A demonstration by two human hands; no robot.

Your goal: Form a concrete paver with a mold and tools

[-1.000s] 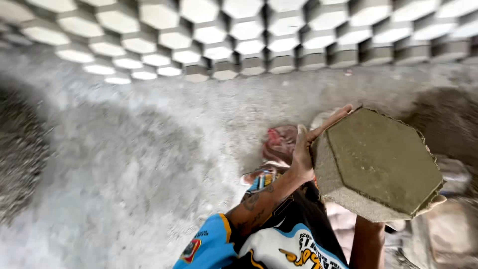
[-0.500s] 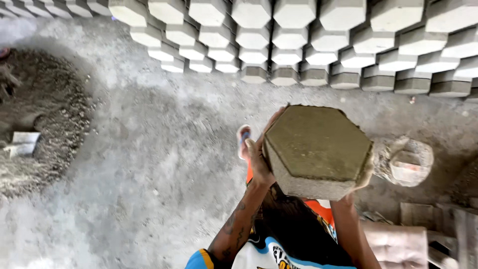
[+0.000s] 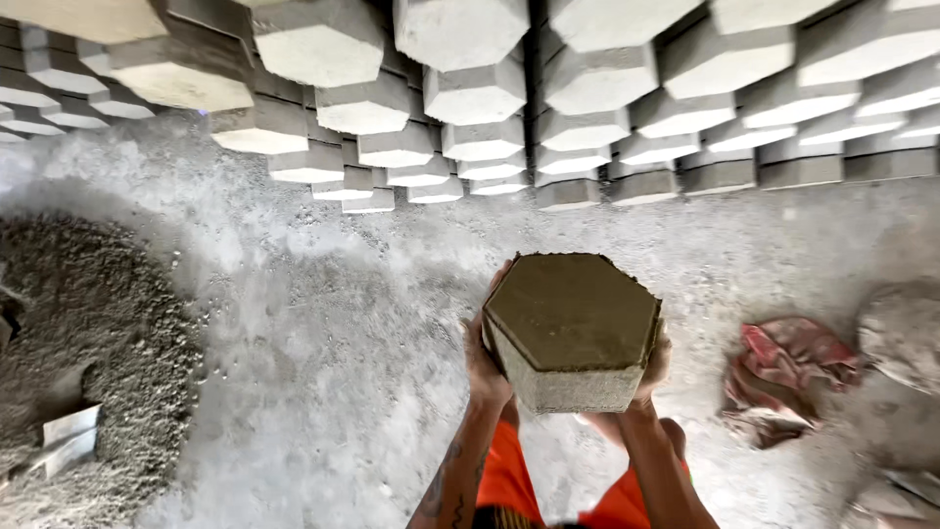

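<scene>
Head view: hexagonal block (image 3: 573, 328) carried in front of the body, above the concrete floor (image 3: 323, 323), dark top face up. Left hand (image 3: 483, 358) pressed flat against the block's left side, right hand (image 3: 654, 364) clamped on its right side, mostly hidden behind it. Rows of pale hexagonal blocks (image 3: 470, 118) laid out ahead. Heap of gravel (image 3: 93, 323) at far left; red cloth (image 3: 783, 367) on the floor to the right.

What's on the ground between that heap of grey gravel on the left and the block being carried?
Nothing lies there. In the head view, only bare, dusty concrete floor stretches from the gravel heap to the hexagonal block held between both hands.
</scene>
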